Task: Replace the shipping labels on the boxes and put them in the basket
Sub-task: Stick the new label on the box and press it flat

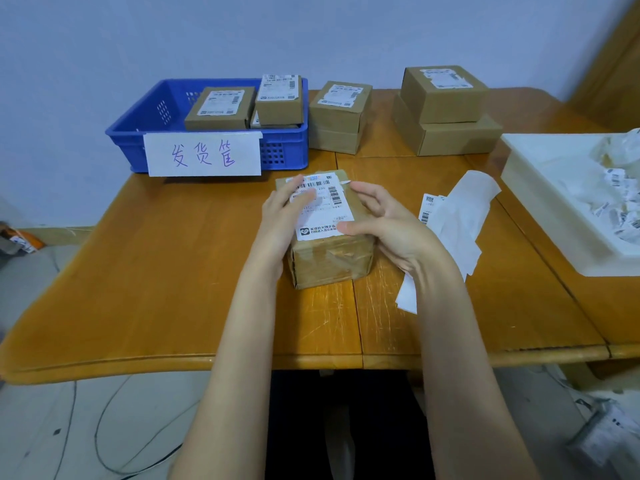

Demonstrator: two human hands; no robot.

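The left hand (284, 211) is lying flat, fingers straight, pressing on the shipping label (320, 206) atop the taped box (327, 233). The right hand (377, 216) is cupping the box's right side, fingers curled round its edge, thumb on the label's near corner. The box is sitting mid-worktop (138, 271), its long axis running away from the person, leaning slightly left. Backing paper (460, 216) is lying just right; the blue basket (145, 129) is holding labelled boxes behind

Wooden table (138, 271) against a pale blue wall (207, 36), grey floor (52, 427).
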